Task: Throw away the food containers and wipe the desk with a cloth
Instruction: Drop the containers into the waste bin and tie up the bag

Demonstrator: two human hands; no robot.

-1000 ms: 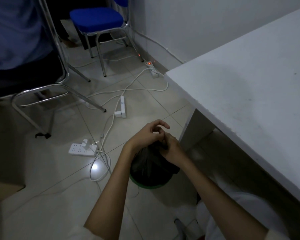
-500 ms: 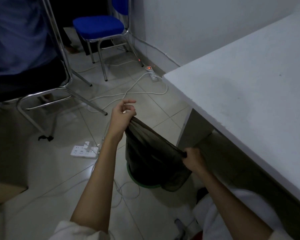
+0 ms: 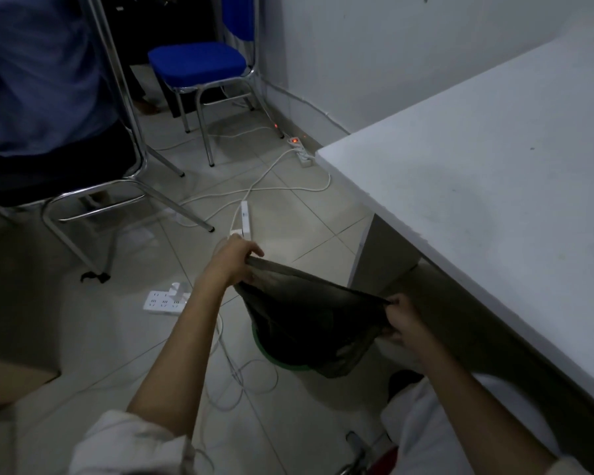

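Observation:
A dark bin bag (image 3: 309, 317) is stretched taut between my two hands above a small green-rimmed bin (image 3: 282, 363) on the floor. My left hand (image 3: 235, 260) pinches the bag's far-left rim. My right hand (image 3: 403, 320) grips the rim at the near right, close to the desk leg. The bag hangs down over the bin and hides its inside. The white desk (image 3: 487, 173) fills the right side; its visible top is bare. No food container or cloth is in view.
White power strips (image 3: 165, 299) (image 3: 245, 217) (image 3: 300, 150) and looping cables lie on the tiled floor left of the bin. A blue chair (image 3: 199, 66) stands by the wall. A chrome chair (image 3: 117, 197) with a seated person in blue is at left.
My hands, joined over the bin a second ago, have pulled apart. The bag's rim is now stretched wider, with the left hand lower and the right hand further right.

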